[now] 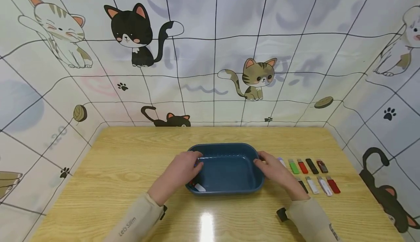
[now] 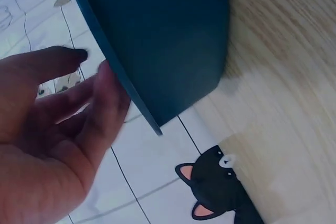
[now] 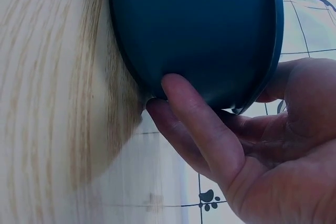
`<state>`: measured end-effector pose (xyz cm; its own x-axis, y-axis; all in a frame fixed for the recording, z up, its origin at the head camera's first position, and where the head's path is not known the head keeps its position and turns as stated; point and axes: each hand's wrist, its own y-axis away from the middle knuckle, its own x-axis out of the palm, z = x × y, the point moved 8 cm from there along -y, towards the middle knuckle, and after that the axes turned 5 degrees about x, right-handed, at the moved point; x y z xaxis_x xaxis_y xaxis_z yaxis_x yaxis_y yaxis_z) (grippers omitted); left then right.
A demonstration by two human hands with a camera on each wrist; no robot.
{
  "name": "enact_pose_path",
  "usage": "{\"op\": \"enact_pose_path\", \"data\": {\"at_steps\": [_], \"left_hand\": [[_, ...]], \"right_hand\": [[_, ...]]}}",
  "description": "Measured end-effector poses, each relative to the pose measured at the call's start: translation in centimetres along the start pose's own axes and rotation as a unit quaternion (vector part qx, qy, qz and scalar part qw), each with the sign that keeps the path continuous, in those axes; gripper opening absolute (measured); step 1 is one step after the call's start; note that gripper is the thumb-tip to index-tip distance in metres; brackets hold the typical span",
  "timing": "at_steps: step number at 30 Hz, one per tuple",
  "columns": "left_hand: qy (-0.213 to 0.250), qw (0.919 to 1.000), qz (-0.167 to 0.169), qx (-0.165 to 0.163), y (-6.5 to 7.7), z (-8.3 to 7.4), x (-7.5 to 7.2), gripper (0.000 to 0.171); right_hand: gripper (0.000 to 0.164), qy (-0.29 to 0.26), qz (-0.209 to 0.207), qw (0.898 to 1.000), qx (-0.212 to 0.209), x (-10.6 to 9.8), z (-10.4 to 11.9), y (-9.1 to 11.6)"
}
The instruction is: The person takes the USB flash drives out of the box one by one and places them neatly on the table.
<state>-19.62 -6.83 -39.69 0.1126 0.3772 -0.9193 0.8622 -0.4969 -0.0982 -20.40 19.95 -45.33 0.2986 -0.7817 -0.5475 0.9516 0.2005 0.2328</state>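
A dark blue plastic bin [image 1: 226, 172] stands on the wooden table between both hands. My left hand [image 1: 182, 165] lies over its left rim, its bent fingers at the edge in the left wrist view; some fingertips are hidden. At the opposite end my right hand [image 1: 275, 169] grips the bin, with fingers [image 3: 197, 114] against the outer wall and the thumb over the rim. Inside the bin, by the left wall, are a white USB stick [image 1: 199, 187] and something red, partly covered by the left hand.
Several USB sticks lie in two rows right of the bin, among them a green one [image 1: 294, 167], a black one [image 1: 312, 166] and a red one [image 1: 333, 185]. The right hand partly hides the nearest ones. Cat-print sheeting [image 1: 197, 59] encloses the table [image 1: 137, 147] behind and at the sides.
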Motion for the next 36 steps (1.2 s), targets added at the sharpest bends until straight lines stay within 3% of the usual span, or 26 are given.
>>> {"op": "enact_pose_path", "data": {"at_steps": [3, 8, 13, 18, 23, 28, 32, 36], "left_hand": [[-0.058, 0.9976, 0.036, 0.007, 0.0, -0.5, 1.0, 0.027], [-0.13, 0.9891, 0.069, 0.013, 0.1, -1.6, 1.8, 0.023], [-0.19, 0.9751, 0.108, 0.038, 0.3, -3.1, 2.4, 0.02], [-0.23, 0.9621, 0.136, 0.057, 0.6, -3.3, 3.5, 0.032], [-0.204, 0.9642, 0.147, 0.083, -0.7, -3.0, 4.6, 0.031], [-0.142, 0.972, 0.127, 0.137, -2.6, -3.0, 5.2, 0.034], [-0.075, 0.9816, 0.098, 0.146, -3.3, -2.6, 4.5, 0.043], [-0.051, 0.9893, 0.044, 0.129, -3.7, -1.9, 3.0, 0.037]], "right_hand": [[0.047, -0.002, 0.008, 1.0, 0.0, 0.2, 0.0, 0.0], [0.048, -0.019, 0.019, 1.0, 0.006, 0.5, -0.1, 0.1], [0.049, -0.045, 0.031, 0.998, 0.011, 0.9, -0.3, -0.1], [0.049, -0.051, 0.036, 0.998, 0.006, 0.9, -0.2, -0.4], [0.047, -0.04, 0.025, 0.999, -0.003, 0.5, -0.1, -0.4], [0.046, -0.033, 0.022, 0.999, -0.005, 0.1, -0.3, -0.2], [0.047, -0.042, 0.03, 0.999, -0.002, 0.3, -0.4, 0.0], [0.048, -0.055, 0.035, 0.998, 0.002, 0.5, -0.5, -0.1]]}}
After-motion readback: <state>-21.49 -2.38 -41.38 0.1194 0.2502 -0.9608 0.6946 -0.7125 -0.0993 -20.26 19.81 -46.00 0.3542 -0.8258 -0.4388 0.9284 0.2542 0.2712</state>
